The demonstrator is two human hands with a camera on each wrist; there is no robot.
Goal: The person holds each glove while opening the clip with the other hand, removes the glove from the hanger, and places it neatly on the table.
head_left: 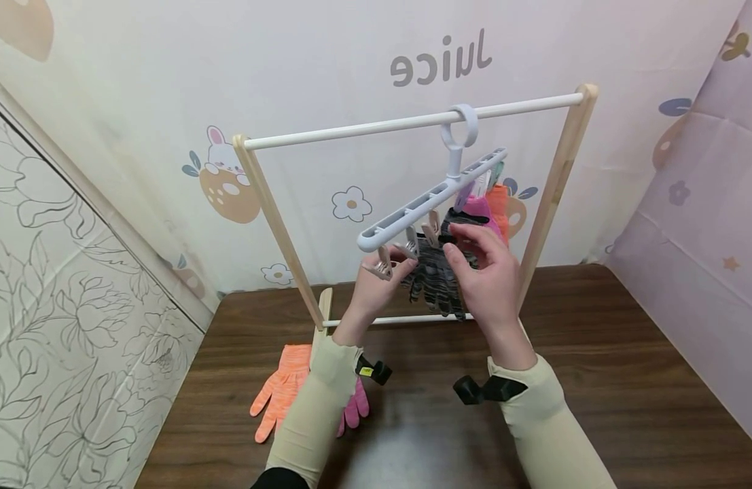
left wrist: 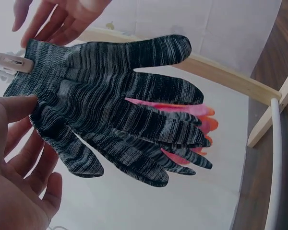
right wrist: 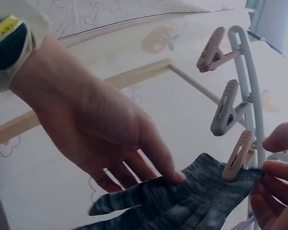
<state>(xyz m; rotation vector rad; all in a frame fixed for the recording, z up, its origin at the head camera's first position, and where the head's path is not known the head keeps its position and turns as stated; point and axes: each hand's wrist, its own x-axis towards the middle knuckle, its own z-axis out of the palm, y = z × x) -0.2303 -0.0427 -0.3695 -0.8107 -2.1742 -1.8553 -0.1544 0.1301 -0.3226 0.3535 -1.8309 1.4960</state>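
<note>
A black-and-grey striped glove point(head_left: 433, 278) hangs by its cuff from a beige clip point(right wrist: 235, 155) of a pale clip hanger point(head_left: 431, 198). The hanger's ring sits on the white top rod point(head_left: 351, 129) of a wooden rack. My left hand point(head_left: 395, 261) is at the glove's left edge, its straight fingers touching the knit point(right wrist: 182, 201). My right hand point(head_left: 455, 241) pinches the cuff right beside the clip. A pink glove point(head_left: 476, 204) and an orange glove point(head_left: 499, 204) are clipped behind. In the left wrist view the striped glove point(left wrist: 115, 110) hangs fingers down in front of them.
An orange glove point(head_left: 284, 387) and a pink glove point(head_left: 354, 407) lie on the dark wooden table point(head_left: 596, 380) by the rack's left foot. Two beige clips point(right wrist: 225, 108) hang free on the hanger. The rack's lower rod point(head_left: 382, 319) runs behind my wrists.
</note>
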